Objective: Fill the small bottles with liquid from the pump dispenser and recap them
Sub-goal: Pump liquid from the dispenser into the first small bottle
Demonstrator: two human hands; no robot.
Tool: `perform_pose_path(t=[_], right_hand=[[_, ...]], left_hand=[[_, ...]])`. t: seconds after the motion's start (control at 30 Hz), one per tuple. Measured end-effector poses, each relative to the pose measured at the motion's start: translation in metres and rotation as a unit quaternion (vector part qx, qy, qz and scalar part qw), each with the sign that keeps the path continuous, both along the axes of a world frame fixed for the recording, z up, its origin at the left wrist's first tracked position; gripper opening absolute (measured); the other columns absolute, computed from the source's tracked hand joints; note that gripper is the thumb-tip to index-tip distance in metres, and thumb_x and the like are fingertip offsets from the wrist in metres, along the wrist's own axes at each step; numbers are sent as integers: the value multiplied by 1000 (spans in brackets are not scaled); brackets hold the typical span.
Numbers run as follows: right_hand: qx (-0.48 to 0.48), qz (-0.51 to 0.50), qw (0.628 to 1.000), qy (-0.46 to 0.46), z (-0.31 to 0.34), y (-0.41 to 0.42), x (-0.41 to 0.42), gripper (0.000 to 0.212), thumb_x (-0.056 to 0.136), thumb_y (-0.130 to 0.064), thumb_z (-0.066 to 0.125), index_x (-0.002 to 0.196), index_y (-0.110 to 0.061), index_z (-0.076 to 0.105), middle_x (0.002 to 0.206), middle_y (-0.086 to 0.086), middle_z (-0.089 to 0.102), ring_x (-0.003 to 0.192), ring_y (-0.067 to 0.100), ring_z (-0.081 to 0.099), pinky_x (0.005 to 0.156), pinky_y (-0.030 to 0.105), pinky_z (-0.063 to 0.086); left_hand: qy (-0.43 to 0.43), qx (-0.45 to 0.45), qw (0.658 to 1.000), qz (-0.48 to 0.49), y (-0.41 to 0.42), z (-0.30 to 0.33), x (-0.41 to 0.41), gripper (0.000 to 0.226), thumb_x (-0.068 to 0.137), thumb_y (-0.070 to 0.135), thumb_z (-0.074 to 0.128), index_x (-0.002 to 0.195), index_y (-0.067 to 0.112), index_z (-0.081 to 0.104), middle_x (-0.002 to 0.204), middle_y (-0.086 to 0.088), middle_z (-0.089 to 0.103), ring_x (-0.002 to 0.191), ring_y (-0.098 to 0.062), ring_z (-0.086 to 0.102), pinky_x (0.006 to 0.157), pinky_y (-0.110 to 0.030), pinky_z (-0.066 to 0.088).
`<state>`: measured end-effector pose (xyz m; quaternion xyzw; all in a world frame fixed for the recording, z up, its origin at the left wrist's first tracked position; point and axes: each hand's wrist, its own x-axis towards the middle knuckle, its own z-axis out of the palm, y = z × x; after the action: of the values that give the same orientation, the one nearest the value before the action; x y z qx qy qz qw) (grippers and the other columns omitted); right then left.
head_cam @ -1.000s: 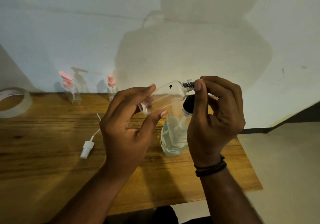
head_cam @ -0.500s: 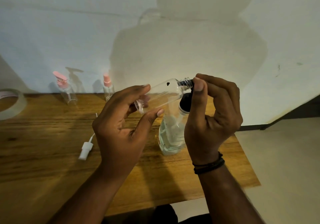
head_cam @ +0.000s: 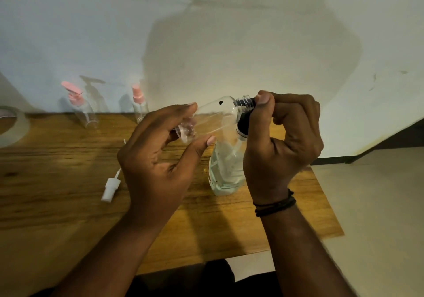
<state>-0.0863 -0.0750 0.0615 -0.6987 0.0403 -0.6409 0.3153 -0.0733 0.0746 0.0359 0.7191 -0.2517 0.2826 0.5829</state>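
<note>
Nearest the camera, two bare forearms rise over the near edge of the wooden table; the right wrist wears dark bands. The left hand is held above the table with its back to the camera, fingers and thumb curled to pinch the base of a small clear bottle. That bottle lies nearly on its side in the air, its long axis running from lower left to upper right, the open threaded neck pointing right and slightly up. The right hand is curled into a loose fist at that neck, thumb pressed against the black pump head of the pump dispenser. The dispenser stands upright on the table just beyond the hands, clear liquid in its lower part; no label on it can be read.

To the left, a white spray cap lies on the wood. Farther back, near the wall, stand two clear bottles, one with a pink pump top and one with a pink spray top. A tape roll sits at the far left edge.
</note>
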Motion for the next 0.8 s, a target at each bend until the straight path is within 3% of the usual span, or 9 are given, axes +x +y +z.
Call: perform_pose_path(t=[0.13, 0.4, 0.57, 0.73, 0.8], right_hand=[[-10, -9, 1000, 15, 9, -1, -1, 29, 96, -10, 66, 68, -7, 67, 77, -2, 63, 70, 28, 58, 66, 42, 42], [-9, -4, 1000, 30, 17, 4, -2, 30, 98, -15, 70, 68, -10, 71, 84, 1, 73, 81, 31, 65, 74, 34, 43], [-16, 13, 999, 30, 23, 3, -2, 26, 97, -14, 71, 75, -24, 62, 76, -9, 63, 71, 29, 60, 72, 30, 39], [1, 12, 1000, 29, 10, 2, 1, 33, 96, -7, 70, 64, -8, 63, 74, -5, 60, 66, 28, 57, 67, 33, 40], [2, 11, 1000, 23, 7, 2, 1, 32, 96, -5, 69, 65, -9, 62, 75, -5, 58, 66, 25, 55, 64, 38, 42]], left_hand=[[-18, 16, 1000, 14, 1, 4, -1, 39, 90, 15, 84, 122, -2, 69, 117, -11, 70, 108, -15, 70, 87, -38, 62], [-34, 17, 999, 21, 1, 5, -1, 41, 90, 14, 84, 124, -3, 69, 120, -9, 65, 111, -24, 68, 88, -44, 62], [-29, 7, 1000, 10, 2, 3, 1, 40, 89, 12, 85, 123, -3, 69, 116, -12, 67, 107, -24, 70, 85, -45, 62], [-14, -2, 1000, 3, 2, -3, 2, 40, 88, 12, 86, 121, -4, 70, 114, -13, 69, 105, -28, 71, 84, -48, 62], [-11, -1, 1000, 3, 1, -4, 2, 40, 87, 11, 86, 121, -4, 71, 114, -14, 69, 104, -28, 72, 84, -47, 62]])
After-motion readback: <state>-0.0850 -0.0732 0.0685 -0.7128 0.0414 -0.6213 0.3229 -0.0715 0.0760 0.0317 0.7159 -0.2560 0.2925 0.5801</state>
